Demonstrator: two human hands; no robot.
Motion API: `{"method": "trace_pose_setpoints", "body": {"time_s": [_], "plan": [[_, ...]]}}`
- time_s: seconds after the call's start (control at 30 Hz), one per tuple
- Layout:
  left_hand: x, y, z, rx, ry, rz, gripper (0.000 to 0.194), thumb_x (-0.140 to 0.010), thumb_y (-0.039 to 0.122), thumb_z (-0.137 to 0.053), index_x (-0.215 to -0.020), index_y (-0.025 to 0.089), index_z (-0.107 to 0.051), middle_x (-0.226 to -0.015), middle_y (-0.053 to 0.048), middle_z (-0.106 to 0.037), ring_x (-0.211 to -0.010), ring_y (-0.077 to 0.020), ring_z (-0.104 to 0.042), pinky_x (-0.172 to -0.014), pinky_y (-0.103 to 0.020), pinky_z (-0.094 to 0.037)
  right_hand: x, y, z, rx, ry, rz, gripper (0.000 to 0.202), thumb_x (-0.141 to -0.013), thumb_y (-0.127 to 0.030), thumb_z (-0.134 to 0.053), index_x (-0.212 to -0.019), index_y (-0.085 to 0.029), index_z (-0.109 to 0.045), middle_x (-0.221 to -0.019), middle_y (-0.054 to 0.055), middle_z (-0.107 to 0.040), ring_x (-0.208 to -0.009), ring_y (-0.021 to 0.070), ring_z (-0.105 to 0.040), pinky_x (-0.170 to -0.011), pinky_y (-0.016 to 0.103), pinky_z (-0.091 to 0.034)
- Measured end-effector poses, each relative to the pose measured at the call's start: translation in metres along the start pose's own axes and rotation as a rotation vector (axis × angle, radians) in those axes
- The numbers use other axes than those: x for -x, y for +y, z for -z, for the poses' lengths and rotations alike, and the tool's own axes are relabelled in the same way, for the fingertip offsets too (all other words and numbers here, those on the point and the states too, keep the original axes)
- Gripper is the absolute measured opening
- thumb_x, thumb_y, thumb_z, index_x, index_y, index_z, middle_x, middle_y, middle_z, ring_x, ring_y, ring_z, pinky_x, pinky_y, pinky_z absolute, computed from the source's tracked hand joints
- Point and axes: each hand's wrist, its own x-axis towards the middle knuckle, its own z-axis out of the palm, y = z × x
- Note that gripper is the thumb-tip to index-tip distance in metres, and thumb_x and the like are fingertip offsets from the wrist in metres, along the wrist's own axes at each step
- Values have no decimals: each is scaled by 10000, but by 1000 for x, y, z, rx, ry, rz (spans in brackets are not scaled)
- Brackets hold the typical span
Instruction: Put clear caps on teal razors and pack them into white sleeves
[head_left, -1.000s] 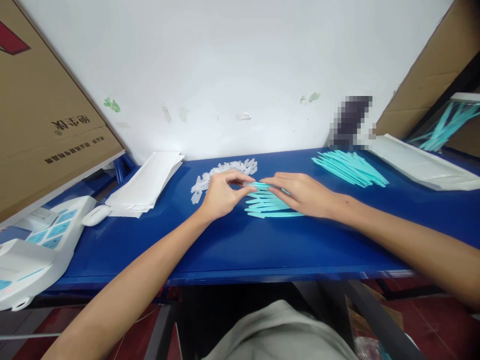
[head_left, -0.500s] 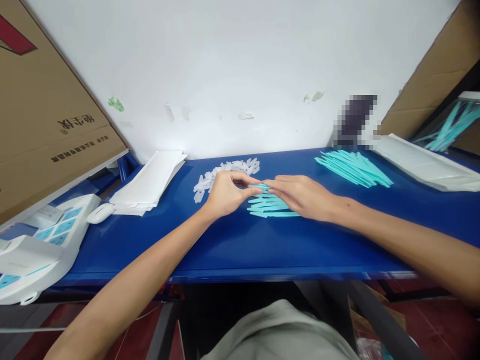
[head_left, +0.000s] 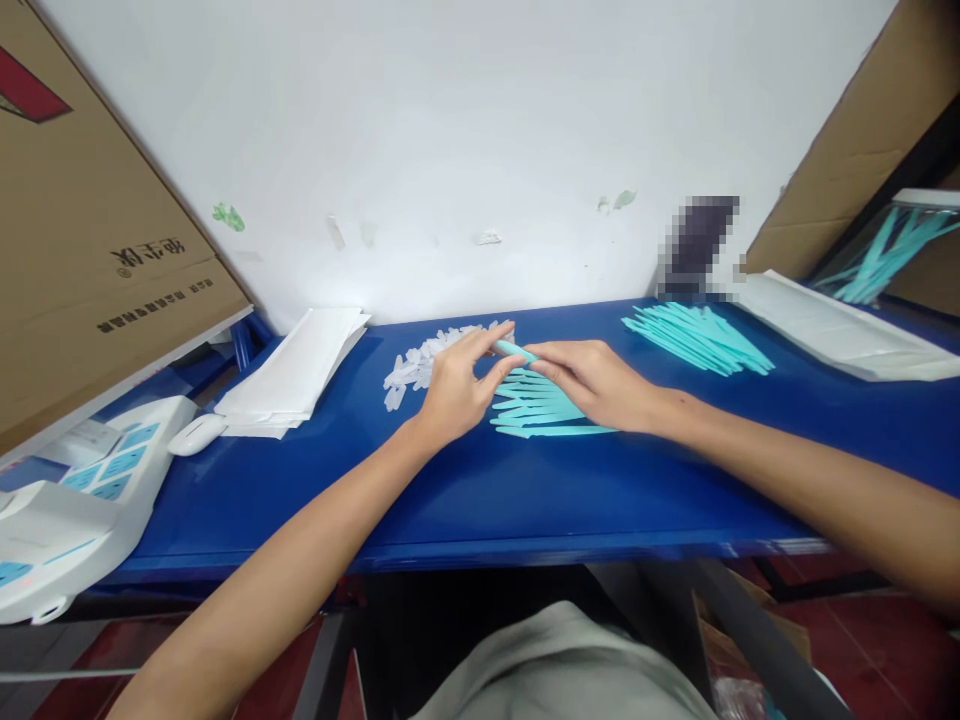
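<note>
Between my two hands is a teal stick [head_left: 517,351] with a pale, whitish left end. My left hand [head_left: 466,384] pinches that left end between thumb and fingers. The right end is gripped by the thumb and fingers of my right hand [head_left: 596,378]. Just below them, several teal sticks [head_left: 536,405] lie side by side on the blue table [head_left: 450,510], partly covered by my right hand. Behind my left hand spreads a pile of translucent white pieces [head_left: 411,366].
Another heap of teal sticks [head_left: 701,338] lies at the right, beside a white tray-like sheet [head_left: 847,325]. White paper packets [head_left: 289,375], a white mouse-shaped object [head_left: 198,435] and a power strip [head_left: 142,490] are at the left. A cardboard box [head_left: 97,230] stands behind them.
Both hands have risen slightly away from the row of sticks, with the teal stick now tilted between them. More of the row shows beneath. The view has shifted a little.
</note>
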Motion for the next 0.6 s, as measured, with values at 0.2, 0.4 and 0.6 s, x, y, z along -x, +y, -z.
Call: {"method": "trace_pose_setpoints", "body": {"time_s": [0.2, 0.4, 0.6], "plan": [[9, 5, -5, -12, 3, 4, 392, -1092, 310, -397, -1410, 210, -604, -1268, -94, -736, -1012, -191, -725, -878, -333, -585, 3, -4, 4, -94, -23, -51, 426, -1068, -416, -417, -1261, -177, -712, -1026, 62, -781, -837, 205, -683, -758, 309, -498], [0, -5, 8, -251, -224, -37, 421, -1057, 312, -437, -1440, 210, -580, -1307, -114, -708, -1178, -273, -673, -1000, -415, -508, 1, 28, 7, 163, -60, -89, 443, -1056, -404, -426, -1296, -151, -699, -1135, 131, -756, -973, 272, -693, -855, 392, -508], [-12, -41, 54, -520, -172, 186, 375, -1008, 317, -448, -1088, 167, -782, -600, -17, -674, -646, -220, -655, -895, -392, -448, 5, 80, 7, 478, -100, -256, 460, -1041, -348, -399, -1345, -143, -676, -1051, 164, -697, -889, 287, -676, -759, 406, -522]]}}
